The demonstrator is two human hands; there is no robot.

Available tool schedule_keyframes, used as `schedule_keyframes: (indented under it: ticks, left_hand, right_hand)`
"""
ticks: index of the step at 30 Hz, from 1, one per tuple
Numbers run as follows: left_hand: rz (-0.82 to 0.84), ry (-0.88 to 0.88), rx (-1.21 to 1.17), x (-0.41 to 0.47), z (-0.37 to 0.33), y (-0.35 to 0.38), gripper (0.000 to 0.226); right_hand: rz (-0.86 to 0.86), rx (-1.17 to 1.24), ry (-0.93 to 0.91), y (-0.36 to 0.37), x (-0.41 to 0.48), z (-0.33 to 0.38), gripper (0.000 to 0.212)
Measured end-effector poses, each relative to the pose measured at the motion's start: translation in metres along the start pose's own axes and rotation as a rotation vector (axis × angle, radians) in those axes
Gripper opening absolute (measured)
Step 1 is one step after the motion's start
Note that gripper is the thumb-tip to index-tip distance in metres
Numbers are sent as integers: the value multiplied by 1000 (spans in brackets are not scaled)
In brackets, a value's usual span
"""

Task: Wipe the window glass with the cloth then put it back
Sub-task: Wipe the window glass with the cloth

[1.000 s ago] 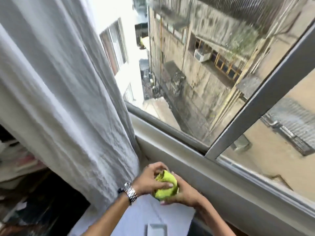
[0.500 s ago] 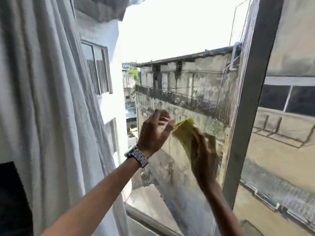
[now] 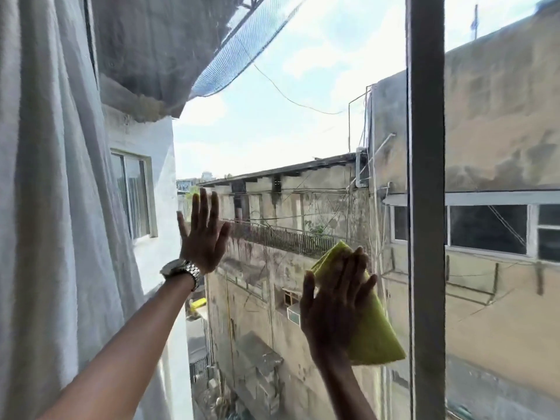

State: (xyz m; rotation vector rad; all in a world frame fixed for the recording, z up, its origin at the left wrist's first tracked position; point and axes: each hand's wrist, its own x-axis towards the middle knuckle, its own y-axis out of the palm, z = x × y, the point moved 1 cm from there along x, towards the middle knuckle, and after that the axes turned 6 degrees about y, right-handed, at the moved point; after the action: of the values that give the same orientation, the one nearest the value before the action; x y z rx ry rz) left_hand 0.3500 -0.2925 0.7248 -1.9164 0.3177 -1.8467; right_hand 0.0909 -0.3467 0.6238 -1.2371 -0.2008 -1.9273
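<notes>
A yellow-green cloth [image 3: 374, 331] is spread flat against the window glass [image 3: 288, 131], pressed there under the palm and fingers of my right hand [image 3: 333, 304]. My left hand [image 3: 203, 234], with a metal watch on the wrist, is flat on the same pane to the left, fingers spread and holding nothing. Part of the cloth is hidden behind my right hand; its lower right corner sticks out towards the frame.
A grey vertical window frame bar [image 3: 425, 207] stands just right of the cloth. A white curtain [image 3: 54, 207] hangs along the left edge, close to my left forearm. Beyond the glass are old buildings and sky.
Both hands rose from the sill to the glass. The cloth, first bunched between both hands, is now flat under the right hand; the left hand let go and spread on the pane.
</notes>
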Motion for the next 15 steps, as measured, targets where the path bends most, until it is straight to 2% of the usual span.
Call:
schedule_keyframes:
  ticks: [2,7,9,12,15]
  left_hand:
    - [-69,15,5,1,7,12,74]
    - [-229,65,-6,3,19,31,67]
    - [-312,98,-23,2,25,39,61]
    - [-411,145,-65,2,33,48,57]
    - [-431,139,-63,0,35,47,58]
  right_hand:
    - [-44,-66,-17,8,10,-4,73]
    - [-228,-207,-142,32,33,15,63]
    - [-224,-218,-328,48,28,37,61]
    - [-101,-272,-714,80,-11,57,62]
    - [45,-339,-929,92,-57,33,62]
